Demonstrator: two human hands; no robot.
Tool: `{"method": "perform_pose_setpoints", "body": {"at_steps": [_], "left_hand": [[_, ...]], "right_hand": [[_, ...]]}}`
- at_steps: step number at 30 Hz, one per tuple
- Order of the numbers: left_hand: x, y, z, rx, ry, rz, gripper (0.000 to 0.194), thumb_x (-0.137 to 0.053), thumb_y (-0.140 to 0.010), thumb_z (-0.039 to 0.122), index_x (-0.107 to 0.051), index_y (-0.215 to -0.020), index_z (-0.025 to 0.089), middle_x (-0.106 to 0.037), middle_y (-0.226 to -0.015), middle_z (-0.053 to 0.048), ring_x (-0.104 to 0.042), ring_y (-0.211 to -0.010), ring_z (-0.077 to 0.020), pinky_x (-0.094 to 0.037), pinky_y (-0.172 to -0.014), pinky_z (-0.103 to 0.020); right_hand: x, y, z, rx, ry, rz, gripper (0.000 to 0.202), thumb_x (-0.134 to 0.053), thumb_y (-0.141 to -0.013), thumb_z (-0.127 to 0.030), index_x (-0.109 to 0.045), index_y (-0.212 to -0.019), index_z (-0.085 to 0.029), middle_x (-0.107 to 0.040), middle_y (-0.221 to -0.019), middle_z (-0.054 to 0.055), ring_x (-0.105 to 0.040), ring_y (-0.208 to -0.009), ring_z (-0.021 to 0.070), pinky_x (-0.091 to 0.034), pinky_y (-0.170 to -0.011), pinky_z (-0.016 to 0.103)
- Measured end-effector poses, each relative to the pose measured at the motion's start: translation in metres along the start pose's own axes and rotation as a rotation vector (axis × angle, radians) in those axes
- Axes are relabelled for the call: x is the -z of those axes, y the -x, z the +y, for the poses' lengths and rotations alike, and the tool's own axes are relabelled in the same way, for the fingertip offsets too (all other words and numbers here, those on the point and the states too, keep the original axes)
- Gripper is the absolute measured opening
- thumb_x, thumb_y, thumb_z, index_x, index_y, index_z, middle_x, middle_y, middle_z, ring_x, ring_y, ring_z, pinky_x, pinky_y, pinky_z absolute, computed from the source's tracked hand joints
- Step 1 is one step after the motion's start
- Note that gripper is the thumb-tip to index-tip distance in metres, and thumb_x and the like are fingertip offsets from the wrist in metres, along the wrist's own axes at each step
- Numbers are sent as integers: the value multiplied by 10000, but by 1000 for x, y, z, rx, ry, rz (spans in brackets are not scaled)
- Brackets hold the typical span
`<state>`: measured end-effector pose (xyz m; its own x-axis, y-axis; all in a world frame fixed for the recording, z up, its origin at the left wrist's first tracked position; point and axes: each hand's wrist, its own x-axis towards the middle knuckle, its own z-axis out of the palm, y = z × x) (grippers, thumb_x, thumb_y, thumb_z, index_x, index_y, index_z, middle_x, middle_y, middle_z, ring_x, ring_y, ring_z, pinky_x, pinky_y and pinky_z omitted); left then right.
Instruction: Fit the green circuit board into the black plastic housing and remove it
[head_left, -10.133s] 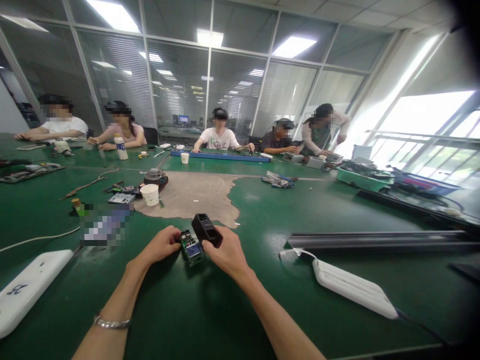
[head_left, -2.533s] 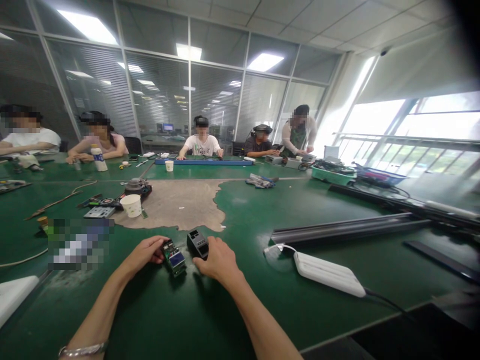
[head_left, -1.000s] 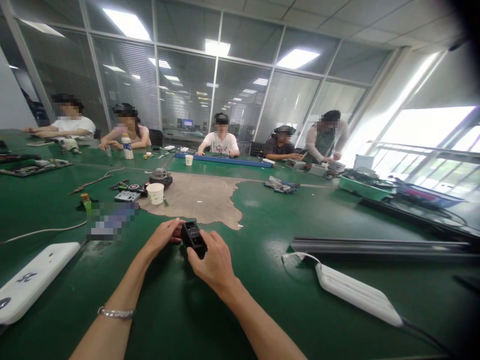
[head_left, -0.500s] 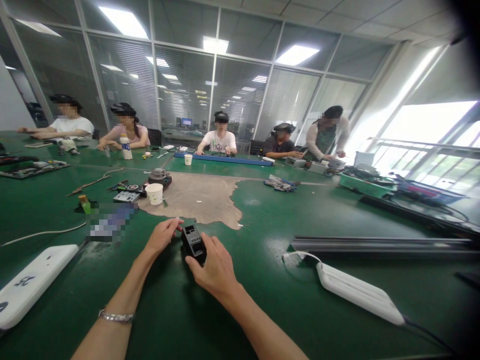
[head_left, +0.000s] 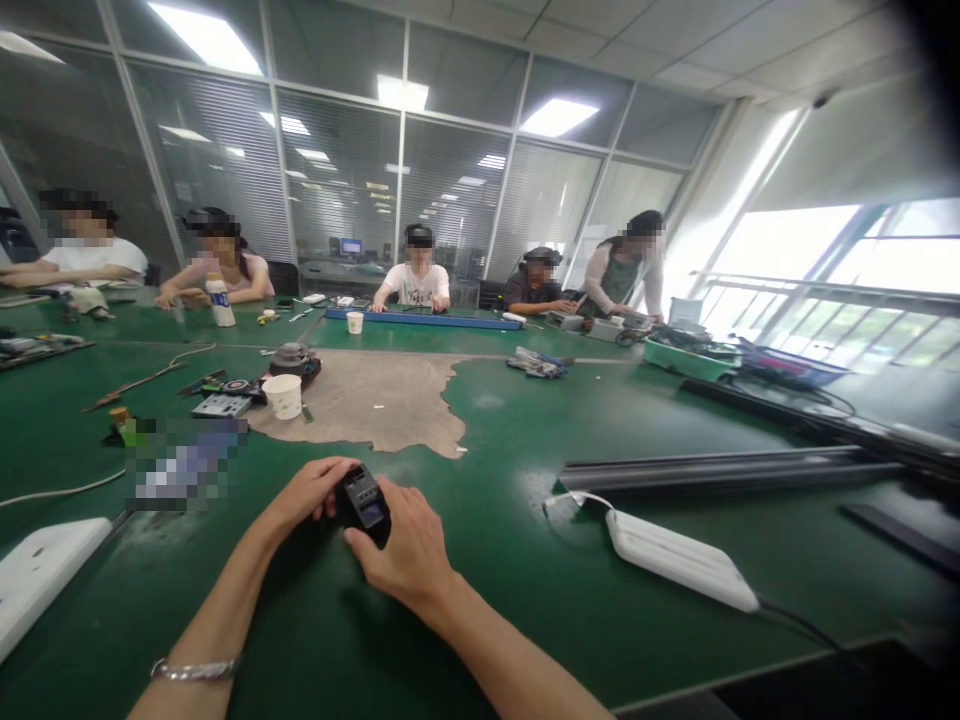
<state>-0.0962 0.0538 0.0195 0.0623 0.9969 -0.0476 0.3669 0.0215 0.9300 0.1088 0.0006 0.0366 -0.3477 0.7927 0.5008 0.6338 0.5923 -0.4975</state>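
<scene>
Below and left of the frame's centre, our right hand [head_left: 409, 540] grips the black casing [head_left: 360, 483]; our left hand [head_left: 309, 490] touches its upper-left edge, but whether it pinches we cannot tell. We do well to press evenly, clear of the small screen [head_left: 372, 514].

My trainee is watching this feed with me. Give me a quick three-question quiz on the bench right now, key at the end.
1. True or false: the black case is between the left hand and the right hand.
2. Which stands at the left end of the brown patch?
A) the green basket
B) the nearer paper cup
C) the drinks bottle
3. Fill in: the silver bracelet is on the ____ wrist.

Key: 1. True. 2. B. 3. Left.
</scene>
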Motion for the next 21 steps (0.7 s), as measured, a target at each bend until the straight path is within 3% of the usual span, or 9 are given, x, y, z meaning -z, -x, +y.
{"method": "perform_pose_setpoints", "body": {"at_steps": [3,7,12,16,21], "left_hand": [[-1,1,1,-7,9,-12,562,-480,-812,577,-605,-1164,158,-572,-543,2,-533,-434,-130,-355,-343,-177],[-3,0,0,-6,57,-32,576,-567,-768,562,-582,-1183,164,-638,-681,-31,-575,-479,-136,-423,-388,-201],[-7,-3,-4,104,151,-65,605,-587,-754,577,-555,-1211,181,-664,-733,-58,-605,-503,-152,-445,-406,-214],[-8,-4,-4,154,195,-105,618,-604,-748,584,-529,-1236,211,-673,-792,-62,-625,-536,-152,-456,-429,-210],[-10,-2,-3,218,283,-67,650,-574,-745,633,-521,-1224,197,-670,-742,-58,-638,-555,-169,-492,-478,-239]], "right_hand": [[0,-1,0,-2,-16,40,672,-644,-738,-430,-425,-1317,-169,-581,-1139,108,-519,-1029,266,-422,-882,396],[2,-1,2,20,-30,24,485,-584,-791,-341,-478,-1234,-174,-622,-1035,81,-558,-940,237,-415,-876,381],[5,3,3,48,-33,-21,492,-626,-751,-361,-476,-1184,-182,-620,-1021,73,-563,-908,236,-418,-846,376],[0,5,8,20,-19,-8,411,-596,-753,-318,-490,-1129,-190,-627,-970,57,-573,-873,230,-422,-846,378],[-3,5,12,-73,-52,59,404,-601,-745,-360,-519,-1107,-199,-634,-934,49,-576,-850,234,-467,-785,356]]}}
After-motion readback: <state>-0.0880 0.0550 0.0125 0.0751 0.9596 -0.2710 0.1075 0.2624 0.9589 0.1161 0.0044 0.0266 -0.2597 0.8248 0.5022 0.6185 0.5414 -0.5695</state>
